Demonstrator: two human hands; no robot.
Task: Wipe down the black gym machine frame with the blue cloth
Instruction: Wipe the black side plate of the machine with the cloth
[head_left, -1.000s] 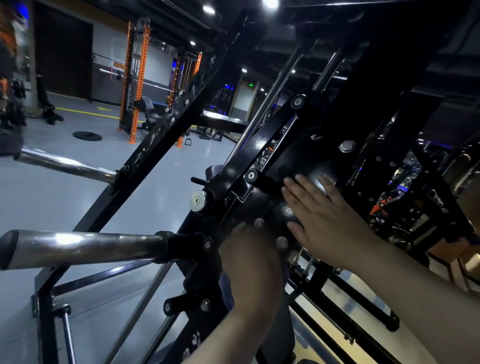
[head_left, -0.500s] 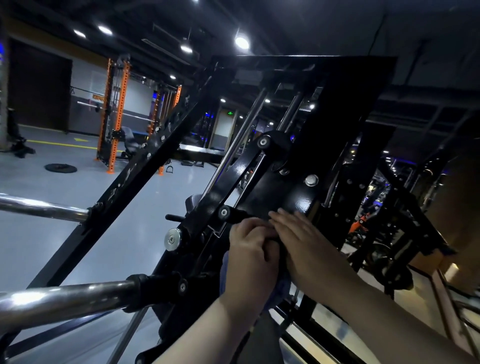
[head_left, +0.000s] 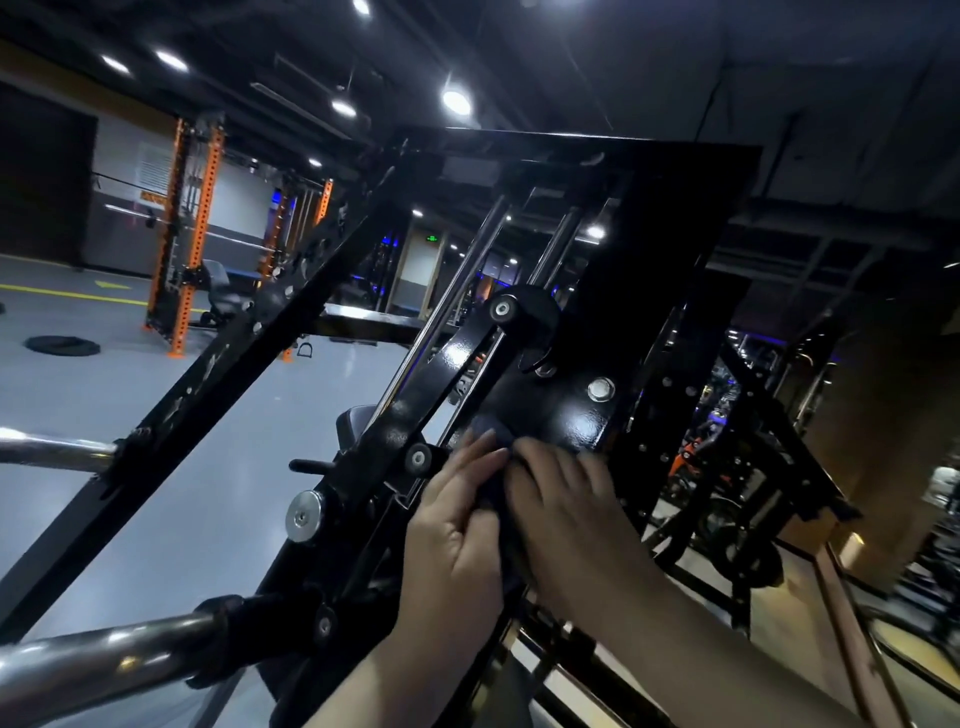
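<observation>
Slanting up and to the right of both hands, the black gym machine frame (head_left: 654, 270) sets the line for the next stroke. Its glossy plate (head_left: 550, 410) carries a silver bolt (head_left: 601, 389), and the link bar (head_left: 457, 379) left of that bolt runs the same diagonal, low-left to high-right. The blue cloth (head_left: 488, 434) lies below and left of the bolt, against the plate and mostly hidden. The left hand (head_left: 454, 525) rests on it with fingers nearly straight, pressing. The right hand (head_left: 566, 504) touches it just beside, directly below the bolt and nearer to it, but blur hides whether its fingers lie flat or curl. The wipe should probably follow the slant up toward the bolt.
</observation>
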